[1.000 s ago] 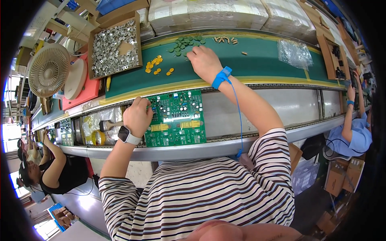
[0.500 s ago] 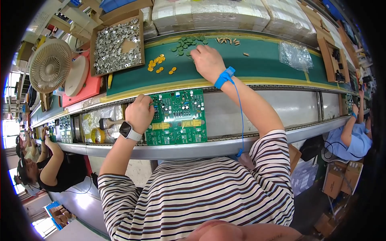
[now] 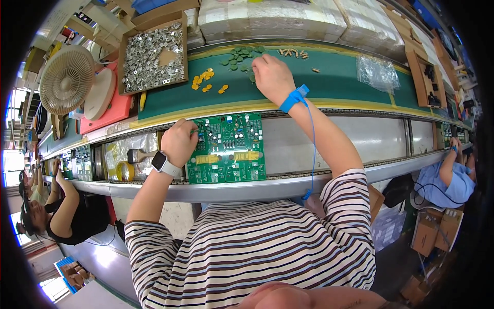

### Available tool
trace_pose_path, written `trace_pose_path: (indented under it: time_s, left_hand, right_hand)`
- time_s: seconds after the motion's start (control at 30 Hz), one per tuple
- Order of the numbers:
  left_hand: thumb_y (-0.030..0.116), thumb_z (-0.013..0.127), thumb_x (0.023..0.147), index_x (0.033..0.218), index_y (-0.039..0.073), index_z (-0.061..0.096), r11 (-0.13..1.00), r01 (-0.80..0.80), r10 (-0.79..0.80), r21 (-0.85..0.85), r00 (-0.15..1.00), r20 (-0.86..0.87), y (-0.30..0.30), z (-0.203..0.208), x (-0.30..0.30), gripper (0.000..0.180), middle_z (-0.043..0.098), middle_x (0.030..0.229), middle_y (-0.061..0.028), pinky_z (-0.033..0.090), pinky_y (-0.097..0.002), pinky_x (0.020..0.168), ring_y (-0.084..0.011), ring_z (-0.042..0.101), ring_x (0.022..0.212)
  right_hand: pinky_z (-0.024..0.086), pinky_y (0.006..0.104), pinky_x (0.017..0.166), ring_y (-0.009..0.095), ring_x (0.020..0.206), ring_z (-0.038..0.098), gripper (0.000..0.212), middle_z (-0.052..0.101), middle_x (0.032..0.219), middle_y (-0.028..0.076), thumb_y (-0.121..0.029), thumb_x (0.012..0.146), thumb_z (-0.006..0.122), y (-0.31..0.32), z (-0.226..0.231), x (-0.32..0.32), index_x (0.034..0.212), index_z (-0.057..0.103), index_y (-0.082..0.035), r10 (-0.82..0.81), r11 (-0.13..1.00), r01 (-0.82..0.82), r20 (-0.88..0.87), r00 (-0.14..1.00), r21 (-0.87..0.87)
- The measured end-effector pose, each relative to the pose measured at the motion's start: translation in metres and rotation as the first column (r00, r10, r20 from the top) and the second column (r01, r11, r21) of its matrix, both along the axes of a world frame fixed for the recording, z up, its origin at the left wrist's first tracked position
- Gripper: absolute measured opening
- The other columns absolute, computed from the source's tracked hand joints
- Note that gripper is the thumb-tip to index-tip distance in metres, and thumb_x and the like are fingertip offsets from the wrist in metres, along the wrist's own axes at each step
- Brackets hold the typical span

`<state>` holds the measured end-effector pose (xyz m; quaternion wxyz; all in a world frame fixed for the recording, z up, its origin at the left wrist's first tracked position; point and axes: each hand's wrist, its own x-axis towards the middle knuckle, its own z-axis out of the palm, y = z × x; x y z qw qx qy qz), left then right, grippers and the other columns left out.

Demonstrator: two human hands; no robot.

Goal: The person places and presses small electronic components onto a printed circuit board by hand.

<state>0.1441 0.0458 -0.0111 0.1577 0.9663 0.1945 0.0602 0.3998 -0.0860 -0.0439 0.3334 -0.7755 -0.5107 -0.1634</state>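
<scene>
A green circuit board [image 3: 226,172] with small parts and two yellow blocks lies on the metal rail track in front of me. My left hand [image 3: 179,141], wearing a watch, is at its far left corner with fingers curled together; what they pinch is hidden. Beyond the rail, my right hand [image 3: 274,77], with a blue wrist strap [image 3: 295,99], reaches over the green mat, fingers bent and close together. A green disc [image 3: 252,78] shows right at its fingertips; whether they grip it I cannot tell. Several green discs [image 3: 234,58] lie scattered just left of that hand.
Yellow discs [image 3: 203,78] and small tan cylinders [image 3: 293,53] lie on the mat [image 3: 329,82]. A carton of metal parts [image 3: 186,56], a fan [image 3: 67,80] and a plastic bag [image 3: 378,72] stand around. A brush [image 3: 136,156] and tape roll [image 3: 124,171] lie left of the board. Co-workers sit both sides.
My right hand has drawn slightly right, and a green disc has come into sight at its fingertips. My left hand stays at the board's corner.
</scene>
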Motion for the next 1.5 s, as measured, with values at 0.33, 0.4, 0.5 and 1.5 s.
trace_pose_path:
  time_s: [0.33,0.4,0.5,1.5]
  left_hand:
    - [0.008,0.061,0.074,0.084,0.005,0.065,1.0,0.018,-0.018,0.005,1.0,-0.018,0.009,-0.001,0.002,0.011,0.061,0.079,-0.0112,0.049,-0.0371,0.063,-0.0283,0.061,0.07]
    - [0.011,0.062,0.075,0.087,0.007,0.067,0.999,0.027,-0.025,0.041,0.999,-0.048,0.005,0.003,0.001,0.014,0.061,0.08,-0.0107,0.049,-0.0383,0.064,-0.0291,0.061,0.072]
    - [0.019,0.06,0.077,0.093,0.011,0.067,0.996,0.021,-0.008,0.087,0.99,-0.142,0.002,0.011,0.0,0.019,0.062,0.085,-0.0114,0.051,-0.0398,0.068,-0.0301,0.062,0.078]
    - [0.004,0.058,0.082,0.096,0.003,0.056,0.848,0.08,0.12,-0.524,0.933,0.338,-0.027,0.011,-0.071,0.014,0.062,0.076,-0.0144,0.049,-0.0333,0.057,-0.0272,0.063,0.066]
  right_hand:
    - [0.047,0.0423,0.065,0.035,0.076,0.057,0.008,0.058,0.083,0.014,-0.011,0.081,0.055,-0.003,0.006,0.002,0.08,0.058,-0.003,-0.021,1.0,0.021,-0.224,0.974,-0.005]
    - [0.047,0.0419,0.066,0.035,0.077,0.057,0.01,0.059,0.084,0.014,-0.012,0.081,0.055,-0.003,0.008,0.001,0.081,0.059,-0.003,-0.014,1.0,0.01,-0.243,0.97,-0.017]
    - [0.047,0.0401,0.068,0.035,0.08,0.058,0.014,0.061,0.086,0.016,-0.015,0.083,0.054,-0.001,0.009,-0.003,0.083,0.06,-0.003,0.061,0.998,-0.056,-0.301,0.952,0.027]
    - [0.05,0.0323,0.063,0.025,0.07,0.061,0.02,0.061,0.081,0.013,-0.006,0.077,0.062,-0.115,0.028,-0.153,0.096,0.06,0.0,0.134,0.903,-0.368,-0.669,0.731,-0.222]
